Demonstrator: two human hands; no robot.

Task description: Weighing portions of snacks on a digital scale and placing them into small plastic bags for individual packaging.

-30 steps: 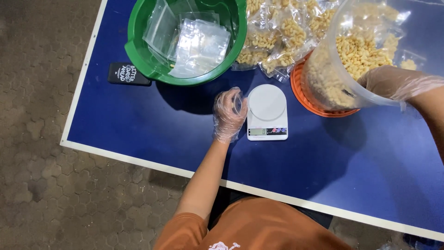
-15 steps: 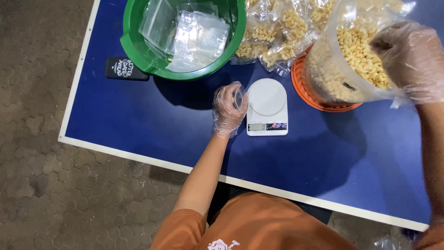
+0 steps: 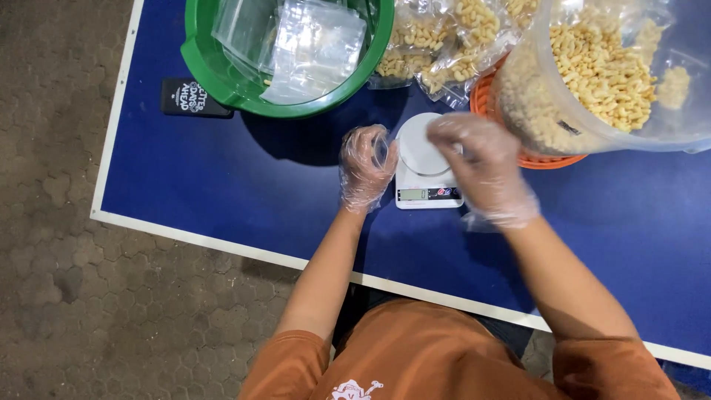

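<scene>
1. Nearest, at 6 o'clock: orange sleeves and two bare forearms reaching up over the blue worktop [image 3: 222,185] with its white edge.
2. Left hand [image 3: 364,169], in a thin crinkly clear glove, curled loosely just at 9 o'clock of the small white kitchen scale [image 3: 426,167]; fingers bent together, seemingly pinching a clear film, though hard to tell.
3. Right hand [image 3: 480,170], gloved alike, hovering over the scale's round plate at 3 o'clock, fingers bunched; whether clamped on anything, cannot tell.
4. Best kept steady: load centred on the smooth round plate, display left unobstructed.
5. Farther, at 1 o'clock: large clear tub [image 3: 600,74] of pale curved snack pieces on an orange lid [image 3: 485,111].
6. At 11 o'clock: glossy green basin [image 3: 222,74] of flat clear pouches [image 3: 315,48]; filled pouches [image 3: 437,44] at 12.
</scene>
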